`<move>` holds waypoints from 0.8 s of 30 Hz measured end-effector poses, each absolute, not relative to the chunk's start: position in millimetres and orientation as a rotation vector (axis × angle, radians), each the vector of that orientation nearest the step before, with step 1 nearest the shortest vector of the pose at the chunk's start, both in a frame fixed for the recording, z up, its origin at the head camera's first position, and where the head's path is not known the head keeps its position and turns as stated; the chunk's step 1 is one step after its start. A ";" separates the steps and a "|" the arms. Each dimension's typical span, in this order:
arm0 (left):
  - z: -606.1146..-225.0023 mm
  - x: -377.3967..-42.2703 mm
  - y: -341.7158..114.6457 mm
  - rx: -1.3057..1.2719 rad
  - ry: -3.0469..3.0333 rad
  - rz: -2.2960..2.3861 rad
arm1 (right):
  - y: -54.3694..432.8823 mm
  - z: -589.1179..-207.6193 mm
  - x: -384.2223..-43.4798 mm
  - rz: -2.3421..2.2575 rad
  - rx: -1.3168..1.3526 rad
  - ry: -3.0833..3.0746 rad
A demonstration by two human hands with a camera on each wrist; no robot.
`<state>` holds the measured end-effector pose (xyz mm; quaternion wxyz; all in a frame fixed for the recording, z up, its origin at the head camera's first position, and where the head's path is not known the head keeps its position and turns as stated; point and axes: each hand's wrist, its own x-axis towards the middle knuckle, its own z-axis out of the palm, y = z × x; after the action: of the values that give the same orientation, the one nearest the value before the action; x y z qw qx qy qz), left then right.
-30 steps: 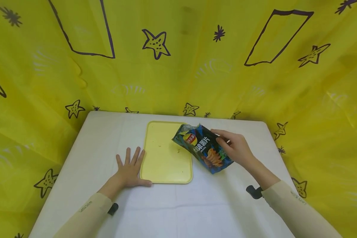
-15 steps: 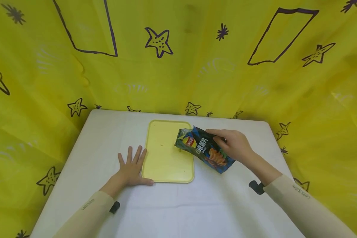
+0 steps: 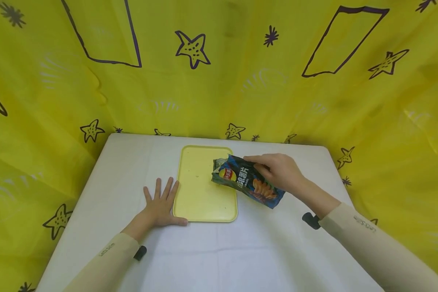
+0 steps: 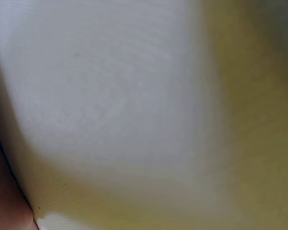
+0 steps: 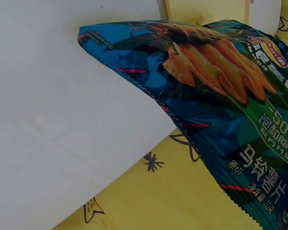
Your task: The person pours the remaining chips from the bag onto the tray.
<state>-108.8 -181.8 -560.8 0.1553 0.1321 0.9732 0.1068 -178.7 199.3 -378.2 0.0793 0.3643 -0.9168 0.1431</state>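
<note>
The right hand (image 3: pixel 279 172) grips a dark blue-green foil chip bag (image 3: pixel 244 180), tilted over the right side of a yellow rectangular tray (image 3: pixel 200 202). The left hand (image 3: pixel 159 210), fingers spread, lies at the tray's left edge on the white counter (image 3: pixel 204 259).

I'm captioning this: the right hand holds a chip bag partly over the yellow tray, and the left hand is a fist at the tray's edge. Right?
The left hand is no fist: the head view shows its fingers spread at the edge of the yellow tray. The rest stands.
</note>
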 end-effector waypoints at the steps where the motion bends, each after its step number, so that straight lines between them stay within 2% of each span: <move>1: -560.4 -108.8 -181.4 0.378 2.786 0.299 | 198.6 -376.8 -179.1 0.418 1.100 -2.741; 24: -564.0 -109.7 -181.2 0.376 2.799 0.291 | 182.6 -346.2 -192.6 0.220 1.139 -2.811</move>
<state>-109.7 -181.2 -564.0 0.1505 0.1310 0.9746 0.1014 -192.6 182.6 -346.2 0.0502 0.3741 -0.9232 0.0724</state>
